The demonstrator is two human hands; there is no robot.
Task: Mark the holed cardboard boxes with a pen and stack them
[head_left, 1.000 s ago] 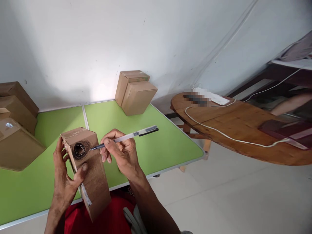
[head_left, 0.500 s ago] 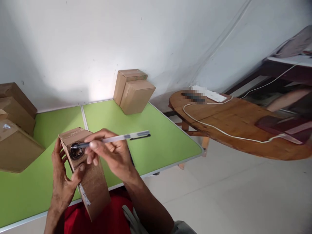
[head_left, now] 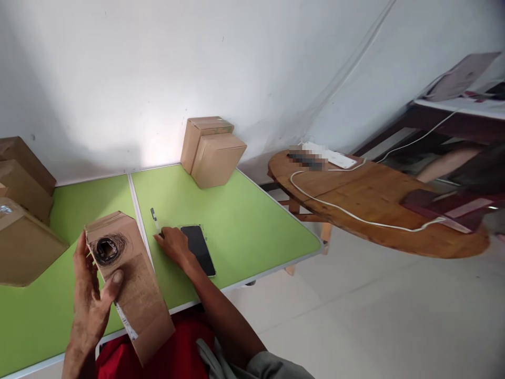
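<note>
My left hand [head_left: 92, 295] grips a narrow cardboard box [head_left: 138, 284] by its left edge, thumb across the front and fingers behind. The box is tilted above the table's near edge. Black scribble rings a dark-edged hole [head_left: 107, 250] near its top end. Down on the green table, my right hand [head_left: 174, 246] has its fingers closed at one end of a pen [head_left: 154, 215]; part of the pen is hidden by the hand. Just right of that hand lies a black-screened phone [head_left: 198, 250].
Several cardboard boxes [head_left: 27, 242] stand at the left, and two more [head_left: 220, 160] at the back by the wall. The green table [head_left: 252, 231] has a metal rim. A wooden table [head_left: 355, 210] with a white cable [head_left: 335, 202] stands to the right, near another person's arm [head_left: 444, 163].
My right hand has taken the pen away from the box's hole and down to the tabletop, uncovering the phone. The left hand still holds the box.
</note>
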